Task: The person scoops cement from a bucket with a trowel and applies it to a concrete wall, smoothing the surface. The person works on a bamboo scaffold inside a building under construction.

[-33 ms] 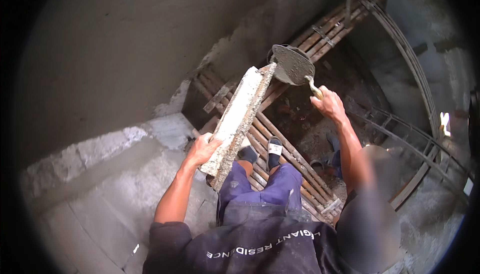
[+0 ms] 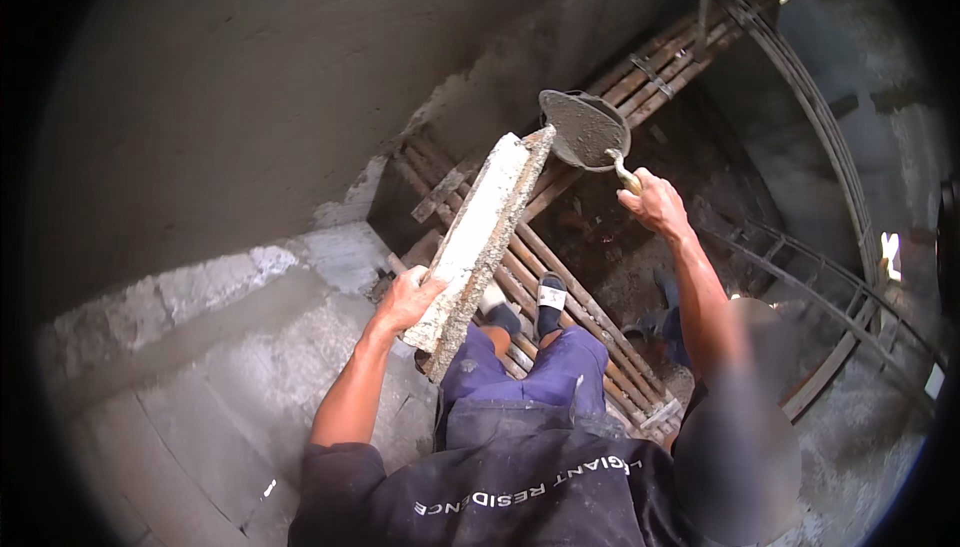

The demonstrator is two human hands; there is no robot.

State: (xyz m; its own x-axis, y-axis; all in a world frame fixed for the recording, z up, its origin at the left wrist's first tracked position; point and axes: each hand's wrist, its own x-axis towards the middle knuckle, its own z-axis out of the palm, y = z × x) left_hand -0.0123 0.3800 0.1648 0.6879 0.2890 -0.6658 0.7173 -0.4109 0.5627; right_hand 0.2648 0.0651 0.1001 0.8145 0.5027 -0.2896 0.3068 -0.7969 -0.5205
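My left hand (image 2: 408,299) is closed around the near part of a long, narrow board (image 2: 478,222). The board slants up to the right, with a pale face and a rough edge caked in mortar. My right hand (image 2: 655,205) grips the handle of a trowel (image 2: 629,180). Its bent metal neck reaches over the rim of a round bucket (image 2: 626,127) of wet grey mortar (image 2: 590,133). The blade cannot be told apart from the mortar. The far tip of the board comes close to the bucket's left rim.
My feet stand on a platform of rusty poles (image 2: 600,329). More poles (image 2: 665,72) run beyond the bucket. A plastered wall (image 2: 300,97) rises on the left above a concrete ledge (image 2: 200,387). A metal ladder-like frame (image 2: 800,257) stands right, and a lower, debris-strewn area (image 2: 610,232) shows below.
The view has shifted slightly. More of the bucket's rim shows, and the mortar-covered trowel blade that stood out above it now blends into the mortar. Both hands keep their grips.
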